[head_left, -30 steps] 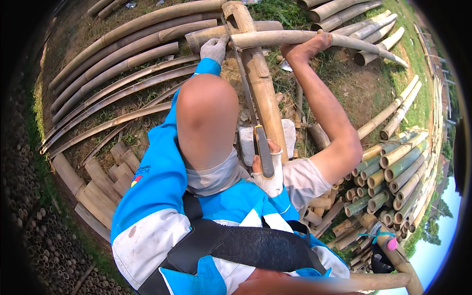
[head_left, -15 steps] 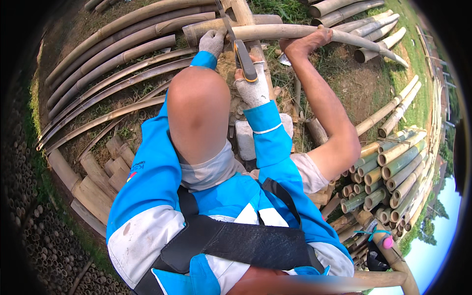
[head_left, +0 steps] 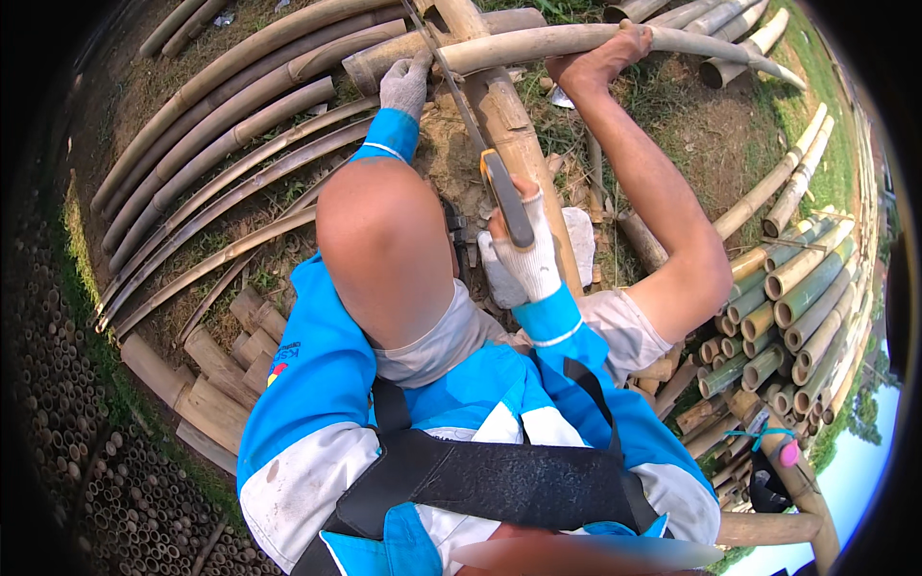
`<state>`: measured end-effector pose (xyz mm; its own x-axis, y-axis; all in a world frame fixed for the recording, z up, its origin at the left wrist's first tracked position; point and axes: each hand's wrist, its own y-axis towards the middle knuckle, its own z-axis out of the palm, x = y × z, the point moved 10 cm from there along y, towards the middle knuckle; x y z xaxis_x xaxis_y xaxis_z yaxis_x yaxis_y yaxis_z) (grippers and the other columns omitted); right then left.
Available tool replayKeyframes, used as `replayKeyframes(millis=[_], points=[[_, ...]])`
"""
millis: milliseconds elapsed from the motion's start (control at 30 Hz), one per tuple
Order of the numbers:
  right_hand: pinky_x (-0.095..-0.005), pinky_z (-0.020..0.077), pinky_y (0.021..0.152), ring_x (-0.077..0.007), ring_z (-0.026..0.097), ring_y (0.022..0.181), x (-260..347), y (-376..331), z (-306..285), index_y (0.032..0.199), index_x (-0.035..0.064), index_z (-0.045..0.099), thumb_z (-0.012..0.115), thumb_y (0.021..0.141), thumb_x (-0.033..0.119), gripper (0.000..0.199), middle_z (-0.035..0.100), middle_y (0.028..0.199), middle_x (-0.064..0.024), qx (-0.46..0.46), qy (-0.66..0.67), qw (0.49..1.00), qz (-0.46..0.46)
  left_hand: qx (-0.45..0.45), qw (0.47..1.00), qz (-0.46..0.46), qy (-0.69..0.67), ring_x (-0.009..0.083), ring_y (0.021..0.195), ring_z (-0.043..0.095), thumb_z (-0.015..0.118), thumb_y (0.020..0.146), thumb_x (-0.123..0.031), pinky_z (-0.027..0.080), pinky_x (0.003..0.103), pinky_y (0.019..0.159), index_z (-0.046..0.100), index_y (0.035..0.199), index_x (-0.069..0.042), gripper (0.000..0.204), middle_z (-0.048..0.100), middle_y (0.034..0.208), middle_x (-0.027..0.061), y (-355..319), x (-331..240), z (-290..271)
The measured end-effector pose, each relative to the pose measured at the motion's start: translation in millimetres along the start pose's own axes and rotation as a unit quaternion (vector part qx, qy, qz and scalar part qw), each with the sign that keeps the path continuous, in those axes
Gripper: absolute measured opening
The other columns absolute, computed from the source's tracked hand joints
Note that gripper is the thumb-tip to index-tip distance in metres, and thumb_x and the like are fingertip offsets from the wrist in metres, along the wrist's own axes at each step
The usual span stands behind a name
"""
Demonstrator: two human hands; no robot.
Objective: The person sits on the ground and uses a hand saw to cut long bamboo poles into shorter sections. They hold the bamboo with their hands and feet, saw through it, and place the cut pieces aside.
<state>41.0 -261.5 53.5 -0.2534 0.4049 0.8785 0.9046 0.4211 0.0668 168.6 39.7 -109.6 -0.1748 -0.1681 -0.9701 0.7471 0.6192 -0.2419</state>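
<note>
My right hand [head_left: 528, 235], in a white glove with bare fingertips, grips the grey-and-orange handle of a hand saw [head_left: 507, 197]. The saw's long thin blade slants up and left, passing the near-left end of a bamboo pole [head_left: 538, 46]. My bare foot [head_left: 605, 60] presses on that pole farther right. Close to the blade, my left hand [head_left: 404, 86], in a grey glove, is closed beside the end of a thicker bamboo piece [head_left: 370, 69]; what its fingers hold, if anything, is hidden. Under the pole runs a supporting bamboo beam [head_left: 514, 125].
Long bamboo poles [head_left: 216, 125] lie side by side on the left. A stack of cut bamboo [head_left: 788, 307] rises at the right. A pale stone block [head_left: 581, 245] sits beneath my right hand. Many bamboo ends [head_left: 125, 490] fill the lower left.
My right hand has drawn the saw back toward my body, so more blade shows below the pole. The left hand stays beside the bamboo end. The whole view has shifted slightly.
</note>
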Motion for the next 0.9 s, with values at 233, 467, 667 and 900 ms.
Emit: replayKeyframes(millis=[233, 467, 667, 900], points=[[-0.0358, 0.0509, 0.097, -0.0239, 0.063, 0.109, -10, 43, 29, 0.140, 0.0016, 0.050, 0.068, 0.089, 0.001, 0.054, 0.061, 0.121, -0.0147, -0.064, -0.013, 0.989, -0.130, -0.032, 0.996, 0.055, 0.060, 0.0213, 0.066, 0.067, 0.071, 0.097, -0.037, 0.055, 0.037, 0.060, 0.073, 0.099, 0.002, 0.039, 0.072, 0.082, 0.0138, 27, 7, -13], [-0.0350, 0.0502, 0.079, -0.0246, 0.060, 0.088, 11, -146, -56, 0.138, 0.0035, 0.051, 0.067, 0.085, 0.004, 0.055, 0.060, 0.113, -0.0152, -0.046, 0.002, 0.999, -0.011, -0.164, 0.980, -0.058, -0.092, 0.0173, 0.052, 0.060, 0.072, 0.098, -0.042, 0.049, 0.033, 0.046, 0.066, 0.100, -0.001, 0.042, 0.065, 0.073, 0.0094, 8, 49, -77], [-0.0410, 0.0546, 0.090, -0.0384, 0.067, 0.101, 20, 4, -12, 0.136, 0.0026, 0.050, 0.067, 0.083, -0.001, 0.055, 0.063, 0.118, -0.0222, -0.013, 0.012, 1.000, 0.000, -0.042, 0.996, 0.054, 0.065, 0.0330, 0.082, 0.068, 0.057, 0.104, -0.056, 0.052, 0.042, 0.075, 0.068, 0.094, 0.000, 0.058, 0.071, 0.085, 0.0159, -13, 5, -10], [-0.0364, 0.0523, 0.095, -0.0239, 0.064, 0.105, -20, 34, 30, 0.138, 0.0048, 0.051, 0.069, 0.089, -0.002, 0.053, 0.061, 0.119, -0.0138, -0.047, 0.033, 0.997, -0.041, 0.023, 0.994, -0.020, 0.103, 0.0389, 0.092, 0.070, 0.062, 0.101, -0.052, 0.052, 0.047, 0.085, 0.069, 0.098, 0.002, 0.055, 0.073, 0.095, 0.0232, -3, -8, 3]])
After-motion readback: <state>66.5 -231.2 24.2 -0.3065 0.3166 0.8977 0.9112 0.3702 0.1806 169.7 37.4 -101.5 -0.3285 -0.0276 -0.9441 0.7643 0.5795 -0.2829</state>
